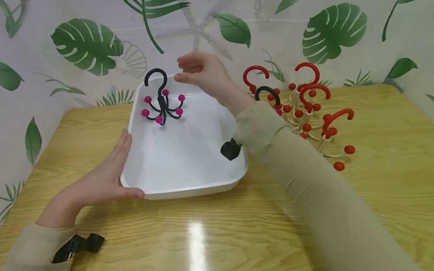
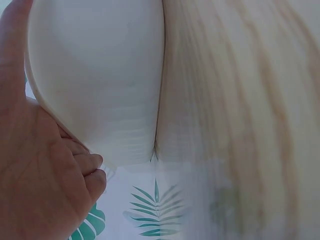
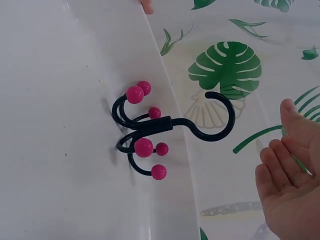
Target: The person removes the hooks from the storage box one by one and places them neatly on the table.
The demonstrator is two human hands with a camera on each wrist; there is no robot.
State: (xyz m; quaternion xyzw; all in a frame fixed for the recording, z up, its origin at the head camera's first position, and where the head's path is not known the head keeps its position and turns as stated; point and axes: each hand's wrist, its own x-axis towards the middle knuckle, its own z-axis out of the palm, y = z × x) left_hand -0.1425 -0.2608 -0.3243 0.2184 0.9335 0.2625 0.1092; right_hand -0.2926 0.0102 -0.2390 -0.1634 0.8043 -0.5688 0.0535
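Observation:
A white tray (image 1: 191, 192) lies on the wooden table. Inside its far left part stands a black multi-arm hanger (image 1: 161, 102) with pink ball tips, hook upward. My left hand (image 1: 103, 178) rests against the tray's near left corner, fingers straight along the left side and thumb at the front rim; the left wrist view shows the palm (image 2: 50, 165) beside the tray wall. My right hand (image 1: 208, 74) is raised just right of the hook, holding nothing. In the right wrist view its fingers (image 3: 280, 175) are loosely bent, apart from the black hook (image 3: 232, 117).
Right of the tray, partly behind my right forearm, is a cluster of similar hangers with red hooks (image 1: 314, 89) and red ball tips. Among them is another black hook (image 1: 267, 91). A leaf-patterned backdrop (image 1: 208, 21) stands behind the table (image 1: 152, 242).

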